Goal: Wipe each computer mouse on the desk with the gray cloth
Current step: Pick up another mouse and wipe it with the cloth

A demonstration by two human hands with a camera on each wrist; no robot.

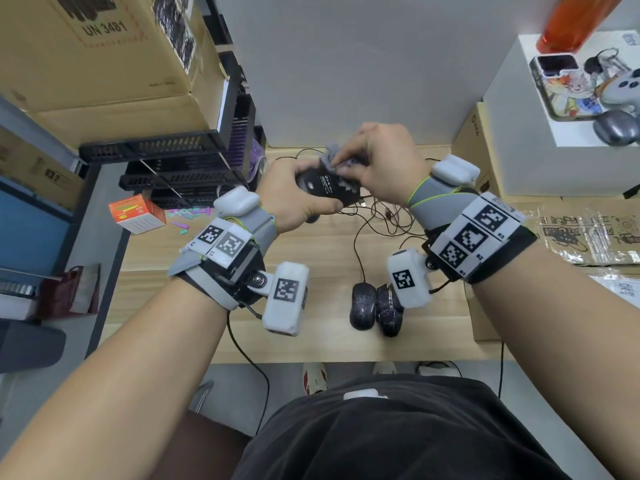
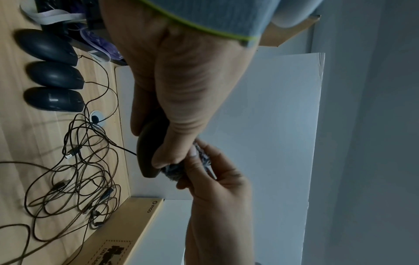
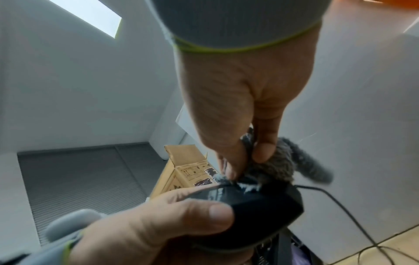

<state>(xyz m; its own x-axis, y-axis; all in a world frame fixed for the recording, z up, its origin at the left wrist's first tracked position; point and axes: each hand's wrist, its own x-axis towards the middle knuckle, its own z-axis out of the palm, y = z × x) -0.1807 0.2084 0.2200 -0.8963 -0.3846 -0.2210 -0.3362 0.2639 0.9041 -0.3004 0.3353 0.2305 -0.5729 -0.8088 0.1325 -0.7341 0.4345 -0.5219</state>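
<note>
The left hand (image 1: 294,199) is curled around a black mouse (image 1: 327,187) and holds it in the air above the tabletop (image 1: 311,344), with the thumb along the near side and the fingers under the body. The right hand (image 1: 375,161) pinches a bunched gray cloth (image 1: 332,157) between thumb and fingertips and presses it on the mouse's underside, which is turned up: the printed label faces the head camera. The long axis of the held mouse runs about left to right across the view, slightly tilted, and its cable end points to the right, where the thin cord (image 3: 328,195) leaves the body and drops to the tangle of cables (image 2: 75,181) on the tabletop. I think the main risk is this cord: if the mouse is turned or lifted more, it can pull tight, drag the tangle, and disturb the other mice. The smooth shell may also slip in the left hand if the right hand pushes too hard, because the grip is only on the sides. The loose cloth could miss the edges. Three more mice (image 2: 53,74) lie side by side on the tabletop, all with cable ends pointing the same way, well apart from the hands.
</note>
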